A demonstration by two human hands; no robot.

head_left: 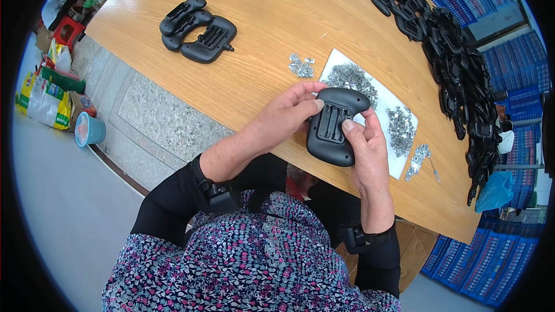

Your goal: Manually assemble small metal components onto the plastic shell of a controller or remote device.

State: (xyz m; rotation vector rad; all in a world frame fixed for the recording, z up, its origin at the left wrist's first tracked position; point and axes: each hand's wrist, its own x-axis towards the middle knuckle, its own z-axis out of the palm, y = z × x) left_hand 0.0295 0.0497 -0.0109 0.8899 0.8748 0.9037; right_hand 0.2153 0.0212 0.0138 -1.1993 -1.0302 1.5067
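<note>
Both my hands hold a black game controller (332, 127), its back turned up and its battery compartment uncovered. Inside the compartment, metal contacts show and no batteries are visible. My left hand (287, 111) grips the upper left side, thumb on the shell beside the compartment. On the right side, my right hand (370, 145) is closed round the edge, its thumb pressing at the compartment's rim. Just beyond the controller lies a white sheet (384, 103) bearing a pile of small silvery metal pieces (350, 77) and a second metal pile (400, 130).
More metal bits (301, 66) lie left of the sheet, others (417, 160) to its right. Several black controllers (211, 39) sit at the far left of the wooden table (272, 17). A long controller heap (448, 60) lines the right side, near a blue bag (496, 189) and blue stacks (480, 263).
</note>
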